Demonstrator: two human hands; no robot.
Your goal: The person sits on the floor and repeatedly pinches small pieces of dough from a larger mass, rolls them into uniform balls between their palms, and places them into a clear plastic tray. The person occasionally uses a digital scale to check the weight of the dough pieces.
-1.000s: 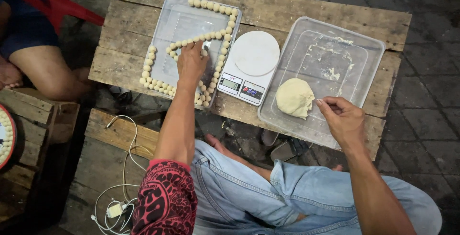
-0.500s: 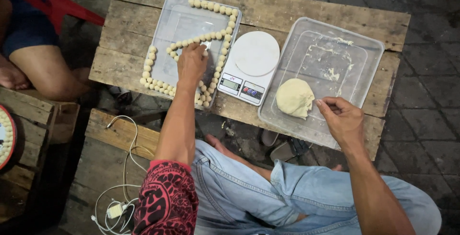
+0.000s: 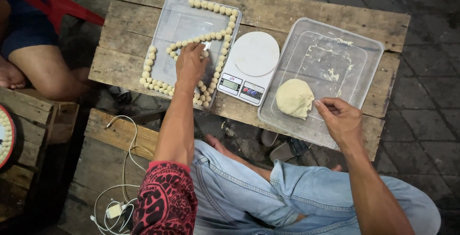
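The left hand [image 3: 190, 65] is resting palm-down on the clear tray [image 3: 167, 29], fingers spread over small pale dough balls [image 3: 211, 37] lining it in rows. Beside the white scale [image 3: 249, 67], the right hand [image 3: 341, 118] is pinching its fingers narrowly next to 1 smooth, rounded dough lump [image 3: 294, 98].

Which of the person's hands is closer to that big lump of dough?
The right hand. It sits just beside the dough lump in the clear tray. The left hand is farther off, past the white scale, over the small dough balls.
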